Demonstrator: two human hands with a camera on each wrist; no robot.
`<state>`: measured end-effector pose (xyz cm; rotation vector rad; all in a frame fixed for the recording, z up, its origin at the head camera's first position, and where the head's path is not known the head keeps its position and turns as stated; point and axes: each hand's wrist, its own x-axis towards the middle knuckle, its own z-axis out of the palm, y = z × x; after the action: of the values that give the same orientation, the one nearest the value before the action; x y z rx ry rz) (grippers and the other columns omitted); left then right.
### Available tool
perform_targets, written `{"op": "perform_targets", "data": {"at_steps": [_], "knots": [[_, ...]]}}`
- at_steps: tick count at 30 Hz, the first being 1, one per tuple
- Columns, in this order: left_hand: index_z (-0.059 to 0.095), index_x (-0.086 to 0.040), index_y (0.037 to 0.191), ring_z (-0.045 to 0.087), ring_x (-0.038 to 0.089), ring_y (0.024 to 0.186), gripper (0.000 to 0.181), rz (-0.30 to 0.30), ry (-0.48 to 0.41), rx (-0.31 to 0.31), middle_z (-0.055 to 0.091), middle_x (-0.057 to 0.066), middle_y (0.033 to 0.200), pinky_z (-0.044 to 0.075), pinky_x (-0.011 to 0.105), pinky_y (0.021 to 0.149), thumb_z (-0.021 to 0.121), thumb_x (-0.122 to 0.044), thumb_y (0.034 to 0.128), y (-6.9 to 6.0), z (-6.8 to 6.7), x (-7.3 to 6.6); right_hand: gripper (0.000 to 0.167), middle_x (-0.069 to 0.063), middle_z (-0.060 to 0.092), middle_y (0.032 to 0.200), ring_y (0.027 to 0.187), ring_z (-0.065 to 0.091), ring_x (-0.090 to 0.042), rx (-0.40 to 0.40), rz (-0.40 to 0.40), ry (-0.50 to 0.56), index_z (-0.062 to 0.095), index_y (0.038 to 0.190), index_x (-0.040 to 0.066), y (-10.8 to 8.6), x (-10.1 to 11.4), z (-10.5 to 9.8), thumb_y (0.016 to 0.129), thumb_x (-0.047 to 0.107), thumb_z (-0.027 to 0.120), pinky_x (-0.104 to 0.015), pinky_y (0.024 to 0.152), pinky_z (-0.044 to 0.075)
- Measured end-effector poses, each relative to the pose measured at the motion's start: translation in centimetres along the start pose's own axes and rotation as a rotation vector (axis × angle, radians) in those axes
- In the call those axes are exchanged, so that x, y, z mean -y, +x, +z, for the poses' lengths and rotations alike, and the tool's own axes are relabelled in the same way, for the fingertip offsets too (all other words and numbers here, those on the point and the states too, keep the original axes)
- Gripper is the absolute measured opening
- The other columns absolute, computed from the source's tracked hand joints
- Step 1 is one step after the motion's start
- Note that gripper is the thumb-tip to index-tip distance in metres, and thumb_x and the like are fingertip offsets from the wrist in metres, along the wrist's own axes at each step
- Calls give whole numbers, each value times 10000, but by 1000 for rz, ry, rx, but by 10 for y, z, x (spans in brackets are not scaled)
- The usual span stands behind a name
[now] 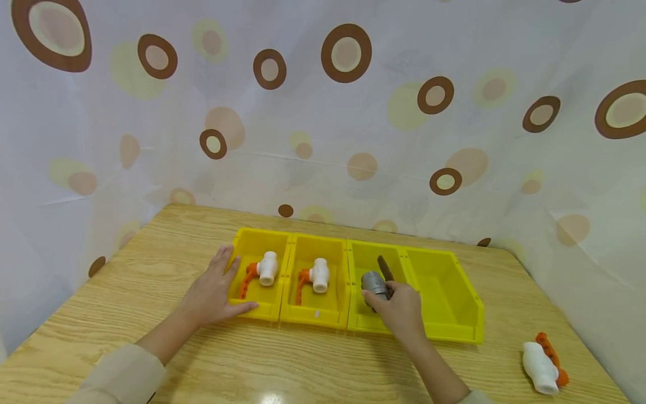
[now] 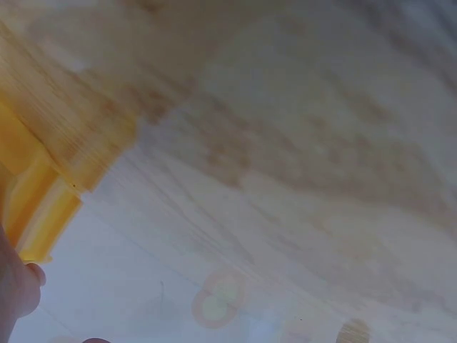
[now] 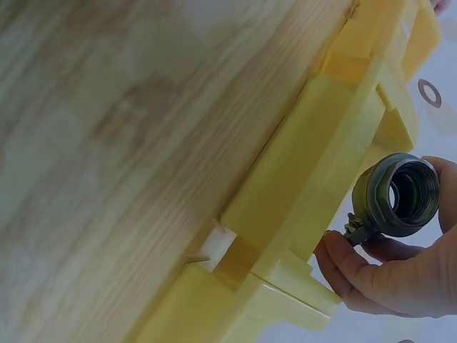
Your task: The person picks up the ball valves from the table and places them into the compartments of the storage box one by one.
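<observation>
My right hand point(image 1: 404, 314) grips a grey metal ball valve point(image 1: 373, 283) with a dark lever, held at the third yellow bin point(image 1: 370, 324). The right wrist view looks into the threaded opening of the metal valve point(image 3: 400, 194); the thumb and fingers point(image 3: 400, 282) close about it. At the far left, my left hand point(image 1: 212, 292) rests with spread fingers against the leftmost yellow bin point(image 1: 252, 311). White plastic ball valves with orange handles lie in the first bin, one valve point(image 1: 268, 268), and in the second, another valve point(image 1: 319, 275).
A fourth yellow bin point(image 1: 451, 332) joins the row's right end. Another white valve with an orange handle point(image 1: 540, 367) lies on the wooden table point(image 1: 313, 365) at the right. Behind the table hangs a patterned cloth point(image 1: 303, 185).
</observation>
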<state>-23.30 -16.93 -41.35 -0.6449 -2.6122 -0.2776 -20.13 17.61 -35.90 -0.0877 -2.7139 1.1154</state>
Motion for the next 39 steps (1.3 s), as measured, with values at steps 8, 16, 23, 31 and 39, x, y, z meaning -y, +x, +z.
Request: {"op": "perform_targets", "data": {"at_steps": [8, 16, 23, 31, 39], "knots": [[421, 117, 1326, 274, 464, 1340, 986, -16, 1, 21, 308, 327, 1427, 493, 499, 886, 641, -633, 725, 1, -2, -2, 405, -173, 660, 746, 531, 556, -142, -14, -3, -14, 647, 931, -111, 2, 2, 7, 791, 263, 718, -237, 461, 464], [410, 118, 1332, 264, 463, 1345, 988, -30, -5, 44, 300, 327, 1433, 475, 504, 913, 641, -627, 726, 1, -2, -2, 326, -133, 621, 655, 489, 509, -141, -32, -31, -64, 637, 795, -74, 8, -3, 14, 784, 245, 702, -229, 431, 418], [417, 120, 1327, 266, 460, 1346, 989, -28, 13, 48, 309, 327, 1429, 478, 497, 912, 619, -646, 735, 2, -3, -2, 304, -99, 573, 583, 451, 467, -139, -45, -50, -124, 599, 683, -33, 13, -7, 19, 774, 241, 694, -225, 409, 381], [428, 122, 1318, 286, 462, 1336, 1003, -15, 20, 27, 331, 329, 1413, 494, 494, 887, 575, -688, 744, 2, -4, -3, 281, -68, 514, 550, 434, 441, -132, -16, -27, -143, 559, 655, -6, 15, -6, 21, 784, 217, 672, -209, 399, 353], [430, 123, 1316, 291, 458, 1335, 993, -17, 20, 30, 330, 326, 1415, 502, 483, 877, 601, -667, 738, 1, -4, -3, 296, -41, 474, 505, 407, 423, -118, -3, -30, -169, 537, 602, 12, 15, -7, 22, 787, 204, 666, -187, 386, 330]]}}
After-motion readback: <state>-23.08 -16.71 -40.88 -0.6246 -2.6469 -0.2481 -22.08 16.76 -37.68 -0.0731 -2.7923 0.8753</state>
